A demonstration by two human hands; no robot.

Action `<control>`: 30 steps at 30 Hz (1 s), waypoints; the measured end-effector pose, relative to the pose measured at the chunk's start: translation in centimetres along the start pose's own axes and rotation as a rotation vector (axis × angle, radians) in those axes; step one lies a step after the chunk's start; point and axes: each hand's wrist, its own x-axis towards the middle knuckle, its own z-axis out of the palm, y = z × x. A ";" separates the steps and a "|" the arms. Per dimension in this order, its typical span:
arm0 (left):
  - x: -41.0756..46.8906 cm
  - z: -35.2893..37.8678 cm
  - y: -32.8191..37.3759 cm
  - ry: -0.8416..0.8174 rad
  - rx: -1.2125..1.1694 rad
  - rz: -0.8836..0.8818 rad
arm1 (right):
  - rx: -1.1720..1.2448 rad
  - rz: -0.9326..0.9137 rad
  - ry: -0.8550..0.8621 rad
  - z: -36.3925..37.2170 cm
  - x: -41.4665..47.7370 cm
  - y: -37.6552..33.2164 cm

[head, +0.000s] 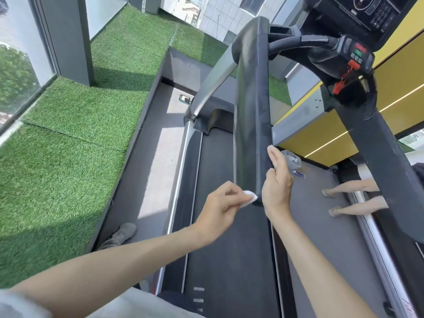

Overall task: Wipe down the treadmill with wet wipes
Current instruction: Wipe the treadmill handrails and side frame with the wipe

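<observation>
Black treadmill (229,260) fills the view, console (367,12) cut off at the top; its handrail (252,99) runs lengthwise from the hands up toward the console. Right hand (277,182) lies with straight fingers against the rail's right side, half hiding a grey pouch (293,159) with something white inside. Left hand (220,203) pinches a white wipe (249,200) at the rail's near end.

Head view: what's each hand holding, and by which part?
Left hand pinches a wet wipe by one end, its free end at the handrail tip. Right hand lies flat along the handrail, gripping nothing.
</observation>
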 end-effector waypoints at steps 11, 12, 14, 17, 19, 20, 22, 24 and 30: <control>-1.6 1.4 -0.1 0.032 -0.010 -0.052 | -0.055 -0.053 -0.007 0.0 0.0 0.1; -1.7 0.8 -0.4 0.022 0.020 -0.039 | -0.060 -0.055 -0.005 0.0 -0.1 0.0; 0.1 -0.1 -2.0 0.156 0.019 -0.184 | -0.062 -0.054 -0.007 0.0 -0.2 -0.1; 4.2 -0.6 -3.9 0.246 -0.091 -0.576 | -0.063 -0.043 -0.017 0.0 -0.4 -0.2; 5.0 0.6 -3.6 0.228 -0.144 -0.673 | -0.075 -0.049 -0.013 0.0 -0.4 -0.2; 4.5 1.2 -2.7 0.259 -0.182 -0.695 | -0.074 -0.049 -0.008 0.1 -0.5 -0.2; 1.8 1.8 -0.3 0.299 -0.237 -0.619 | -0.082 -0.051 0.002 0.0 -0.5 -0.4; -1.4 1.8 1.8 0.210 -0.286 -0.497 | -0.091 -0.053 0.003 0.1 -0.5 -0.4; 3.0 -0.6 -3.8 0.306 -0.184 -0.725 | -0.090 -0.045 0.006 0.2 -0.4 -0.2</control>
